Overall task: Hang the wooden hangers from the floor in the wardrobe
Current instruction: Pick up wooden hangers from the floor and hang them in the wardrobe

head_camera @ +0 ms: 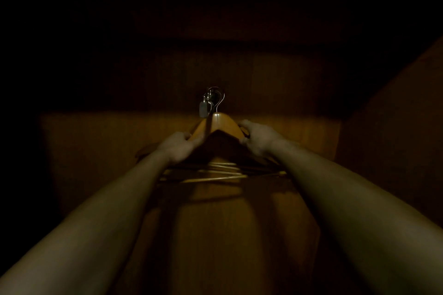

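Left forearm [84,211] and right forearm [359,199] run in from the lower corners and converge mid-frame. Left grip [178,146] is curled round the left shoulder of the hangers [221,124], right grip [257,136] round the right shoulder; both holding, neither free. Hangers are a bunch of wooden ones held together, count unclear, with lower bars [215,176] fanned out below the wrists. The bunch sits at frame centre, held up inside the wardrobe [299,132]. One wire hook [220,100] shows just above the bunch, right beside a metal fitting [205,106], probably a rail end or peg. Too dark to tell if the hook is over it. Step looks like hanging the bunch. Next move likely needs lowering until the hooks take the weight, checking every hook caught, then letting go on both sides. Rest of the wardrobe is unreadable.
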### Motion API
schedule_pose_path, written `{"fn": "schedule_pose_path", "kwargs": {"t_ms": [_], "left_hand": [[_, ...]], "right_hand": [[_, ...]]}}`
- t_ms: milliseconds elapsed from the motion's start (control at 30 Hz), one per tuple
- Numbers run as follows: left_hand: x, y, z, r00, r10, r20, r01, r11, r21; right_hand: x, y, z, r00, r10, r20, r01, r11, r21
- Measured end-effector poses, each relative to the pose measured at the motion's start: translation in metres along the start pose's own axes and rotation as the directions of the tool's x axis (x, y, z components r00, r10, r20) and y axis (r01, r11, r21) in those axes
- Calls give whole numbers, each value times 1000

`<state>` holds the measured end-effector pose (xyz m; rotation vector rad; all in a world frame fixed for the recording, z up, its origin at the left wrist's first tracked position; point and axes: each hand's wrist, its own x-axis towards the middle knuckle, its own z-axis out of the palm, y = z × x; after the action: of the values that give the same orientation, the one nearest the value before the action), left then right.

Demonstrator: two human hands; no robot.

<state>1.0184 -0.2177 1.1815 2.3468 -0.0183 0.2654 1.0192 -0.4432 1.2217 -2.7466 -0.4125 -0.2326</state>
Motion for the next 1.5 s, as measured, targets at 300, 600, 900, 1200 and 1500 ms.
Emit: {"fn": "schedule_pose_path", "kwargs": {"t_ms": [300, 600, 900, 1200, 1500], "left_hand": [[0, -7, 5, 999, -26, -40, 28, 998, 60], [-3, -2, 10, 997, -29, -75, 35, 996, 83], [-12, 1, 3, 995, -36, -97, 42, 997, 64], [-16, -2, 7, 996, -70, -60, 71, 997, 23], [-5, -6, 11, 990, -138, -10, 138, 990, -29]], "right_hand": [[8, 1, 12, 1000, -18, 21, 18, 1000, 8], [2, 10, 11, 998, -48, -29, 49, 998, 36], [-4, 5, 3, 999, -46, -28, 48, 996, 71], [-3, 4, 14, 999, -35, 27, 32, 994, 106], [4, 10, 15, 998, -49, 49, 47, 998, 41]]}}
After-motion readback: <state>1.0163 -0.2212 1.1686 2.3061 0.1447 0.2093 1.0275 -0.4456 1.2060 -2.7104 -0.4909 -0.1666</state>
